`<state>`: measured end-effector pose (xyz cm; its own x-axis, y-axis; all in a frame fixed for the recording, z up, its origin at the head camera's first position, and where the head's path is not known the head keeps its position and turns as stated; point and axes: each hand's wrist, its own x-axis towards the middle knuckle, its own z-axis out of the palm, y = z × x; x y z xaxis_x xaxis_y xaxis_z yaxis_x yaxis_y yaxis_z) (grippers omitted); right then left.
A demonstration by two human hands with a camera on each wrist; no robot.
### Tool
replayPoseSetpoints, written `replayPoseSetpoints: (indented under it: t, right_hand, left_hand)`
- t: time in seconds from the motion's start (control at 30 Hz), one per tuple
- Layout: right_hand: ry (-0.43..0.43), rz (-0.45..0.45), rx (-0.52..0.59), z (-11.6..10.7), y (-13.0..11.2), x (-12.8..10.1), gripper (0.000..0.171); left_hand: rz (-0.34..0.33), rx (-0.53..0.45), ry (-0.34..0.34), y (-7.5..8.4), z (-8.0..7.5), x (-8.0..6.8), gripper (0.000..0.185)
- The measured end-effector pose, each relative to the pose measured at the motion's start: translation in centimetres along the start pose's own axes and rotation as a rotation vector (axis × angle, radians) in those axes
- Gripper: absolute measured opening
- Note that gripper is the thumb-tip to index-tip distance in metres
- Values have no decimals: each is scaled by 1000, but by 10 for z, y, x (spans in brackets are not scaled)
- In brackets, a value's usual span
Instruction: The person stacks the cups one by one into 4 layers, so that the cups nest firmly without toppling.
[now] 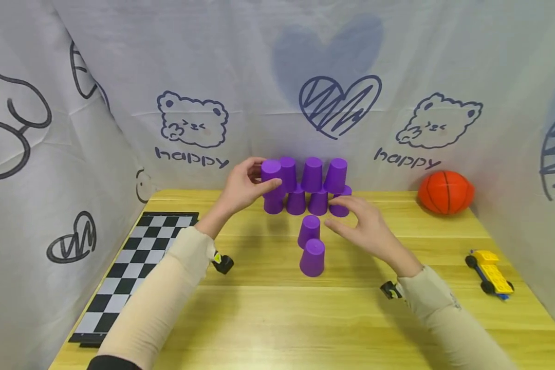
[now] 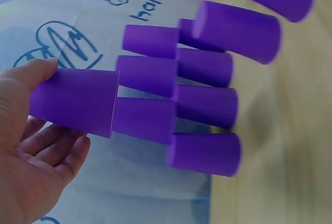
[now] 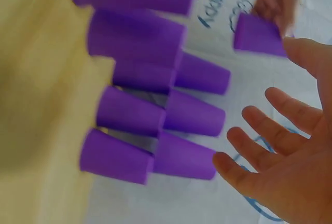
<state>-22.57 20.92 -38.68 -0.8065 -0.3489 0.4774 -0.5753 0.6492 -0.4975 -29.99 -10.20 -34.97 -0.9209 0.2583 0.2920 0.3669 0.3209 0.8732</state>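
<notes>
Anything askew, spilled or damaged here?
Nothing stands out. The stacked cups stand mouth down in two rows, the two front cups also stand mouth down, and the left hand holds another cup. No spill or damage shows, though the wrist views are blurry.

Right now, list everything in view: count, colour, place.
Table: one, yellow wood, beneath
Stacked cups: seven, purple, far side
Loose cups: two, purple, mid-table
Raised cup: one, purple, stack's left
Chequered board: one, black and white, left
Ball: one, red, far right
Toy car: one, mostly yellow, right
Printed cloth: count unclear, whitish, behind and beside table
Wrist devices: two, black, at wrists
Sleeves: two, mostly beige, forearms
Left hand: one, bare, holding raised cup
Right hand: one, bare, beside stack
</notes>
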Motion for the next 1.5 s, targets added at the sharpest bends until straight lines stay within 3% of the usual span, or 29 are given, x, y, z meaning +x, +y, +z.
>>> replayPoseSetpoints:
  t: [0.23,0.57,0.97,1.5]
  right_hand:
    - [-107,62,46,23,-2,-28,54]
    - [-176,107,86,44,1,-44,60]
    - [-184,109,90,54,0,-47,57]
    - [-166,68,87,59,3,-50,52]
  left_hand:
    - [-28,30,23,20,7,33,60]
    - [-49,61,56,32,20,57,60]
    - [-60,81,100,28,31,81,61]
    - [-96,185,126,21,43,99,60]
